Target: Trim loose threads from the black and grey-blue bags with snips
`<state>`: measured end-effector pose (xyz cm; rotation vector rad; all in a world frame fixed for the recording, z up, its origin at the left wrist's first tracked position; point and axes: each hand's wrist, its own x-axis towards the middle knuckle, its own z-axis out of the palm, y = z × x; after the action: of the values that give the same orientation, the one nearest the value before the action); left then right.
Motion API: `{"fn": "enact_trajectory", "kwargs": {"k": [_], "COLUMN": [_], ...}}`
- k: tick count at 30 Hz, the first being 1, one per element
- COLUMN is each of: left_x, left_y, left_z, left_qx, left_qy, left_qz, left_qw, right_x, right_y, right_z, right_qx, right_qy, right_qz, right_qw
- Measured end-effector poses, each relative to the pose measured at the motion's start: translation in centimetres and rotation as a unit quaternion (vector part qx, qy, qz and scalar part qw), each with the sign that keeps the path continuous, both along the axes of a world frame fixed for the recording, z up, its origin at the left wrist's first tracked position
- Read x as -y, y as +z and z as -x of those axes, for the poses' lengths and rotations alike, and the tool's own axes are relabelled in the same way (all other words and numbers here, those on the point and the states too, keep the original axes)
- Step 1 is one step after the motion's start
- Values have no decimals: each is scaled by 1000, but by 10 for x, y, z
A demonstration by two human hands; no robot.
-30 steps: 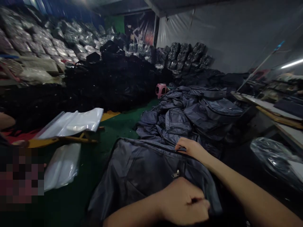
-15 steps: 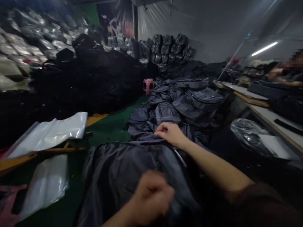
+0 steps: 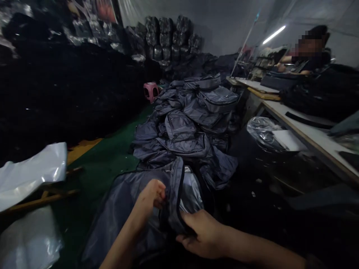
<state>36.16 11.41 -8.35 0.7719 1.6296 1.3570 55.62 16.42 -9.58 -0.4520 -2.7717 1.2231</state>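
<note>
A dark grey bag [image 3: 120, 201] of thin shiny fabric lies in front of me. Its zippered edge is folded up, baring a silvery lining [image 3: 192, 190]. My right hand [image 3: 203, 233] is closed around that raised edge, thumb on top and fingers beneath. Just left of the fold, my left hand [image 3: 153, 196] has its fingers curled in against the bag; whatever they pinch is too small or hidden to make out. Beyond the bag spreads a heap of similar dark bags [image 3: 182, 127], some with zippers showing.
White plastic sheets [image 3: 33, 164] rest on a low wooden frame to the left. A pink stool [image 3: 151, 92] stands farther back. Along the right runs a worktable [image 3: 297, 116], with a clear plastic bag [image 3: 260, 132] below it. Another person [image 3: 311, 52] sits behind the table.
My view has swung right and down. My right hand has come back from the bag's far side to its raised edge. My left hand has moved forward and left. The lining now shows.
</note>
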Motion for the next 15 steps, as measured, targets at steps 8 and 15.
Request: {"fn": "enact_trajectory", "kwargs": {"k": [8,15], "left_x": [15,56], "left_y": [-4,4], "left_z": [-10,48], "left_qx": [-129,-125], "left_qy": [-1,305], "left_qz": [97,100], "left_qw": [987,939], "right_x": [-13,-91], "right_y": [-33,-99], "right_z": [15,-21], "right_qx": [-76,-75], "right_qy": [7,-428], "right_qz": [144,204], "right_qw": [987,877]}}
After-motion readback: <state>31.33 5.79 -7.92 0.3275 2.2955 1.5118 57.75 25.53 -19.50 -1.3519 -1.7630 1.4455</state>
